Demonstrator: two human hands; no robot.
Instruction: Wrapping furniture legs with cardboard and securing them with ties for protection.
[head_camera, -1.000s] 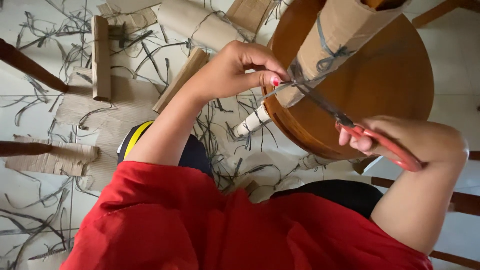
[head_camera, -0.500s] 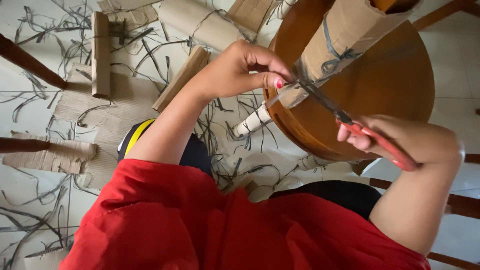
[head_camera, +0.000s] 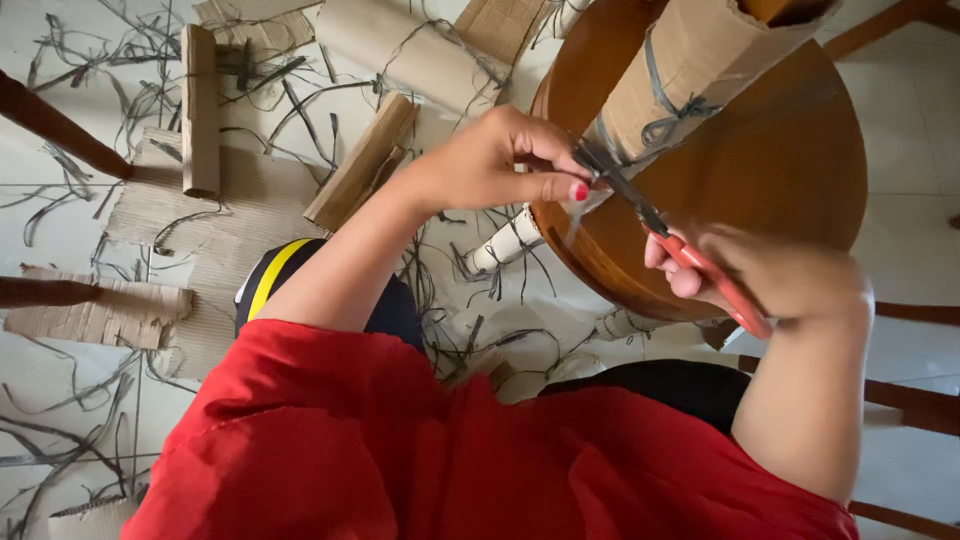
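Note:
A rolled cardboard tube (head_camera: 690, 70), tied round with dark grey string (head_camera: 668, 120), lies across a round wooden stool (head_camera: 800, 170). My left hand (head_camera: 495, 165) pinches the lower end of the tube at the stool's edge. My right hand (head_camera: 770, 275) grips red-handled scissors (head_camera: 680, 250), whose dark blades reach up to the tube's end beside my left fingertips. The blades look nearly shut on the cardboard or string there.
Cardboard strips (head_camera: 200, 105), flat corrugated sheets (head_camera: 220, 215), another rolled tube (head_camera: 410, 50) and many cut grey string scraps litter the tiled floor. Dark wooden furniture legs (head_camera: 55, 125) stand at the left. My red shirt fills the lower frame.
My right hand and the scissors have shifted slightly left and down along the tube's end, blades working there. My left hand keeps its pinch.

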